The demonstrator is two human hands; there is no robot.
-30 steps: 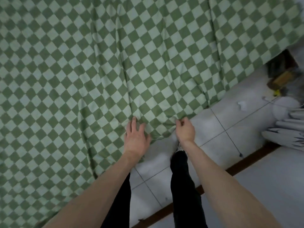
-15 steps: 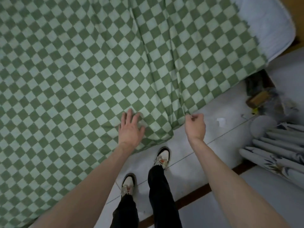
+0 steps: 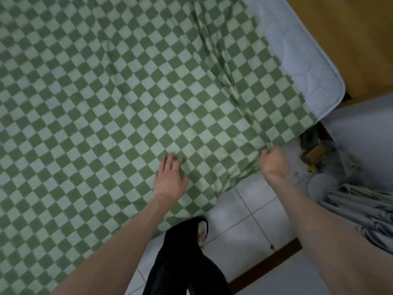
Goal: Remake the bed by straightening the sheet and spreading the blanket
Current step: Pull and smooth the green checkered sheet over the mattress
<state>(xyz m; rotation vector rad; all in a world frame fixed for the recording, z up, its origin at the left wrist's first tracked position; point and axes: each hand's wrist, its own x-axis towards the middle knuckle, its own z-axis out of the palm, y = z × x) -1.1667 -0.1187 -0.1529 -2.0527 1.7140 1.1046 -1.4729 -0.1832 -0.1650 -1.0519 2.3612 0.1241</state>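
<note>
right hand (image 3: 274, 161) pinches the edge of the checked sheet (image 3: 127, 92) | left hand (image 3: 171, 178) lies flat on the sheet, just beside the grip | risk: a strong pull uncovers more mattress (image 3: 302, 67) beyond the grip

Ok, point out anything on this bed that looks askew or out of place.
The checked sheet sits askew: it stops short of the far corner, leaving the pale mattress bare. Long creases run down toward the edge the right hand pinches. The left hand presses flat on the sheet.
</note>
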